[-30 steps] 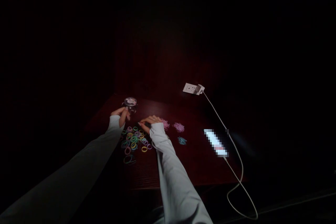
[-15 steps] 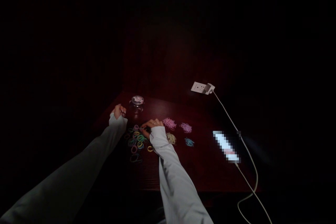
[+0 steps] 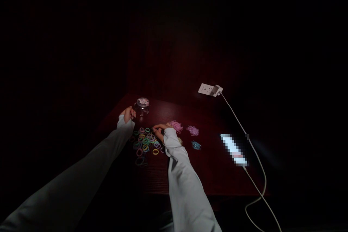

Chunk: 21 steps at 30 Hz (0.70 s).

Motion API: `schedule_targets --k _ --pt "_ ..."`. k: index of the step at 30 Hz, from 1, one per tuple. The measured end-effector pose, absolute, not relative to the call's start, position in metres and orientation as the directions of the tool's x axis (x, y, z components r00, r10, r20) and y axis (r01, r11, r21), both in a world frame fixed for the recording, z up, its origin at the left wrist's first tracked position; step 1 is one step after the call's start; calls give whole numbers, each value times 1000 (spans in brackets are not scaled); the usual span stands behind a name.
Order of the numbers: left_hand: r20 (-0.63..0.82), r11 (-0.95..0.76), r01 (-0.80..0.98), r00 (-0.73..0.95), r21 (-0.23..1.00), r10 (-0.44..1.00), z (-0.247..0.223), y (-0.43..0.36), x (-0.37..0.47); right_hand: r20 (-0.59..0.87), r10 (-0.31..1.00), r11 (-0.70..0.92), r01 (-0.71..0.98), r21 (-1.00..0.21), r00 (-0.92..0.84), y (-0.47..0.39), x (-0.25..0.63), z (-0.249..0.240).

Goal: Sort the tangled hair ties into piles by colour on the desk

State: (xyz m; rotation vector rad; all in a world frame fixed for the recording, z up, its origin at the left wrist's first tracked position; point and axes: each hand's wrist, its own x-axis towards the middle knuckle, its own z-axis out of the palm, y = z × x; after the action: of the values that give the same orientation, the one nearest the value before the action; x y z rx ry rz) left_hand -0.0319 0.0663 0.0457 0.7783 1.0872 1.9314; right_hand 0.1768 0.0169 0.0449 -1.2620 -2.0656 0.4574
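My left hand [image 3: 129, 113] is raised at the left, just beside a clear lidded jar [image 3: 143, 107], its fingers curled; whether they hold anything is too small to tell. My right hand [image 3: 161, 130] is at the right side of a heap of coloured rings [image 3: 146, 141], thumb and forefinger pinched together on something I cannot make out. Behind and right of that hand lie a pink pile [image 3: 177, 126] and a purple pile [image 3: 193, 130] of thin strands. A small blue pile [image 3: 196, 145] is nearer, and a pale yellow pile [image 3: 180, 141] is mostly hidden by my right sleeve.
A phone [image 3: 234, 150] with a lit, blurred screen lies at the right of the dark red table [image 3: 212, 174]. Its white cable [image 3: 257, 152] loops over the near edge and runs to a charger [image 3: 217, 90] in a wall socket [image 3: 205, 89].
My right hand has moved a little to the right, uncovering more rings and covering most of the yellow pile. My left hand has shifted right, closer to the jar.
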Motion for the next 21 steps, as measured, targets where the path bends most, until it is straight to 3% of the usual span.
schedule_targets --k 4,13,17,21 --pt "130 -331 -340 -498 880 857 47 68 -31 323 887 462 642 -612 -330 17 181 47" --pt "69 -313 -394 -522 864 850 64 60 -25 253 871 490 720 -491 -421 8 179 49" --pt "94 -347 -409 -525 844 846 65 58 -23 180 871 480 712 -513 -457 8 175 47" --pt "107 -337 -368 -522 867 846 65 56 -22 196 859 495 670 -553 -473 11 173 44"
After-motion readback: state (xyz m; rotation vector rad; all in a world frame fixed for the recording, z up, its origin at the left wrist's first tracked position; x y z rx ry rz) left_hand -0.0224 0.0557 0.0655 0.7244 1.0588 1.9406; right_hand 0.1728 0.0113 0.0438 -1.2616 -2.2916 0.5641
